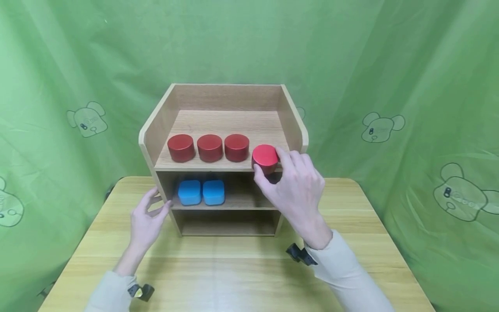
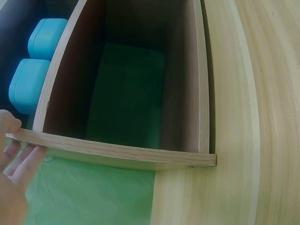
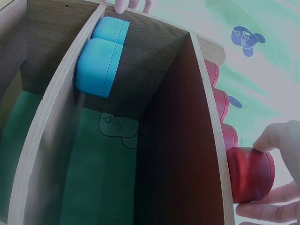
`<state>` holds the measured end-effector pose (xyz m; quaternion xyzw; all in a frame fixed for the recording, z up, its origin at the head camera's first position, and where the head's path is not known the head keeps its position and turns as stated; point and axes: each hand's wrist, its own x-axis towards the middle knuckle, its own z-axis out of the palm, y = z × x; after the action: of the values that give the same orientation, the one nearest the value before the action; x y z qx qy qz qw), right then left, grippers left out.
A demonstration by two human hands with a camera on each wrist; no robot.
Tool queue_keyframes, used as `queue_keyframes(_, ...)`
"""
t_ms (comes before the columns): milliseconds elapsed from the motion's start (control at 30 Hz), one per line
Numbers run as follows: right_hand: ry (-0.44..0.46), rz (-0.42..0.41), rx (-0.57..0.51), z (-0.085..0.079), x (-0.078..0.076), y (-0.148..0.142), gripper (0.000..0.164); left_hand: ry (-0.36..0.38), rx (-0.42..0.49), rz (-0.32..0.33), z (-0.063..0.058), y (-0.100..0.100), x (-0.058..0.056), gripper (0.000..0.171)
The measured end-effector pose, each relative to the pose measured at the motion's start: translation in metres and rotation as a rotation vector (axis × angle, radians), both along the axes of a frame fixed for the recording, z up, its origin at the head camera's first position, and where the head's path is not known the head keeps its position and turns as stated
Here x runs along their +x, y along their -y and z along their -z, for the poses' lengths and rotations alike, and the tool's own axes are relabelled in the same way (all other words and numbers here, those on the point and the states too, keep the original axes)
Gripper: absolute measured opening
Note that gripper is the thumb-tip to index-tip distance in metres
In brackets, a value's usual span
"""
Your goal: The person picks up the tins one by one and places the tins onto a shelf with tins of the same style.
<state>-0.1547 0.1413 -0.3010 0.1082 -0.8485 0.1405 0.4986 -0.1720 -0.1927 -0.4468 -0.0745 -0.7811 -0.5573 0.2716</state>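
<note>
My right hand (image 1: 298, 186) pinches a round red tin (image 1: 265, 158) between thumb and fingers, at the front right edge of the top board. In the right wrist view, that red tin (image 3: 251, 174) overlaps the edge of the board. To its left, three more red tins (image 1: 210, 148) stand in a row on the top board of the wooden shelf (image 1: 224, 168). With its thumb at the front edge and fingers on the outer side, my left hand (image 1: 146, 221) grips the shelf's left side panel. Two blue square tins (image 1: 213, 192) sit side by side on the middle board, toward the left.
The shelf stands on a light wooden table (image 1: 218, 273), with raised panels at the top's back and sides. Below the blue tins is a bottom compartment (image 1: 228, 223). A green curtain (image 1: 234, 43) with mouse-like animal prints hangs behind and around the table.
</note>
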Motion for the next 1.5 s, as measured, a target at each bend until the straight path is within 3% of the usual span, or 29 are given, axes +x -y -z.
queue_keyframes(433, -0.006, 0.008, -0.006, 0.003, -0.006, 0.002, 0.051, 0.001, -0.003, -0.008, 0.000, 0.000, -0.001, 0.050)
queue_keyframes(1067, 0.009, 0.133, 0.072, 0.000, -0.012, 0.010, 0.052, -0.012, -0.002, -0.004, 0.001, 0.000, -0.001, 0.050)
queue_keyframes(1500, 0.008, 0.160, 0.081, 0.001, -0.015, 0.011, 0.052, -0.026, -0.007, -0.003, 0.002, 0.001, -0.001, 0.050)
